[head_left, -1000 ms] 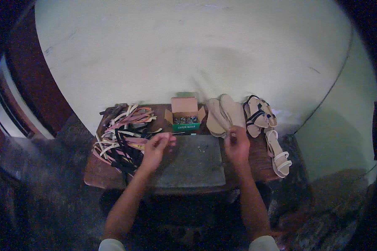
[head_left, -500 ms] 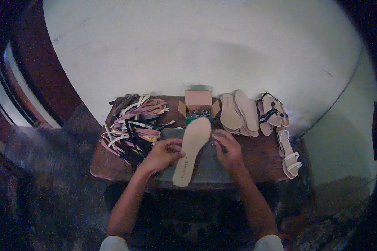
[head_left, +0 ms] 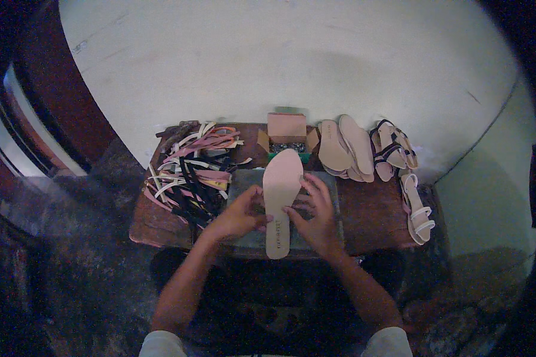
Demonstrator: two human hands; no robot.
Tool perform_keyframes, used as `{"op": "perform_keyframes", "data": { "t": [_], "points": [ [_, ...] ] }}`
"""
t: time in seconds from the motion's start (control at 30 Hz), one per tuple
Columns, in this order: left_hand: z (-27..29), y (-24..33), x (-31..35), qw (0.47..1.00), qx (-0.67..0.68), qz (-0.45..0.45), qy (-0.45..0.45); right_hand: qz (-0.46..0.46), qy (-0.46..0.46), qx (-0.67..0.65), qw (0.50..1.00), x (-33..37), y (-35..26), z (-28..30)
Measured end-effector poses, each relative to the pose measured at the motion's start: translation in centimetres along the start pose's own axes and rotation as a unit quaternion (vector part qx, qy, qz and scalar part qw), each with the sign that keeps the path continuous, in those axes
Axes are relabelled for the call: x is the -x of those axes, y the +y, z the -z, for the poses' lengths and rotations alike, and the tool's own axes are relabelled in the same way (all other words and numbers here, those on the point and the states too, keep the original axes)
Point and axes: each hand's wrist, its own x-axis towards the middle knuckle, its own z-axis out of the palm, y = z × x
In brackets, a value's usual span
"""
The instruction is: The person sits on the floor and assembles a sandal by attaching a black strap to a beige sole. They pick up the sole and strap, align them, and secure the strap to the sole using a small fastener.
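A beige sandal sole [head_left: 283, 184] stands tilted up in front of me, toe end away, with dark printing near its heel. My left hand [head_left: 238, 215] grips its left edge, thumb on the face and fingers partly behind. On the other side, my right hand [head_left: 318, 215] has its thumb and fingertips on the right edge of the sole; some of its fingers are spread. Below the sole lies a grey mat [head_left: 242, 184] on the brown wooden table [head_left: 369, 211].
Left on the table is a heap of loose straps [head_left: 190, 172], black, white and pink. An open cardboard box [head_left: 286, 126] of small shiny metal pieces stands at the back. More soles [head_left: 357, 149], black-strapped sandals [head_left: 392, 149] and a white-strapped sandal [head_left: 419, 215] sit right. A pale wall [head_left: 292, 65] rises behind.
My right hand, apart from the sole before, has come in to its right edge. The sole has shifted slightly right and turned more upright. The view has shifted a little.
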Motion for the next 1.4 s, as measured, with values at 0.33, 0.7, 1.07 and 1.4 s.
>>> {"op": "perform_keyframes", "data": {
  "t": [0.33, 0.7, 1.07, 1.4],
  "points": [
    [0.0, 0.3, -0.7, 0.995, -0.066, 0.010, 0.075, -0.127, 0.045, -0.133, 0.982, -0.2, -1.3, 0.5],
    [-0.1, 0.5, -0.7, 0.994, -0.089, -0.024, 0.063, -0.132, 0.014, -0.160, 0.978, -0.2, 0.9, 0.9],
    [1.0, -1.9, -1.7, 0.981, -0.162, -0.010, 0.107, -0.118, -0.001, -0.013, 0.993, -0.1, 2.7, -0.2],
    [-0.5, -3.2, -1.3, 0.887, -0.399, -0.071, 0.223, -0.068, -0.025, 0.148, 0.986, 0.9, 4.1, -1.3]
  ]
}}
